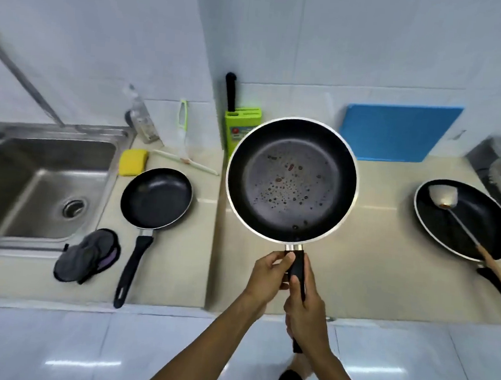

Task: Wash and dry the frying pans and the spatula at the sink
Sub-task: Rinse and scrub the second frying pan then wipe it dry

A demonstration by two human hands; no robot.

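Above the middle of the counter (356,273), between the sink (33,187) at its left end and the stove corner at its right, I hold the middle frying pan (292,179) level in the air by its black handle (297,268). My left hand (269,276) is pinched round the handle just behind the metal collar, and my right hand (308,317) is wrapped tight lower down. The pan looks stiff and front-heavy, so I judge two hands near the collar the safest hold. Droplets, oil or water, I cannot say which, bead on its dark floor with a few reddish scraps, so tipping it could spill, and the coating will likely be slick. The small frying pan (156,197) lies near the sink's right edge, beside the yellow sponge (133,162) and a grey cloth (88,256). The third pan (464,220) sits toward the right end with the spatula (468,225) resting in it.
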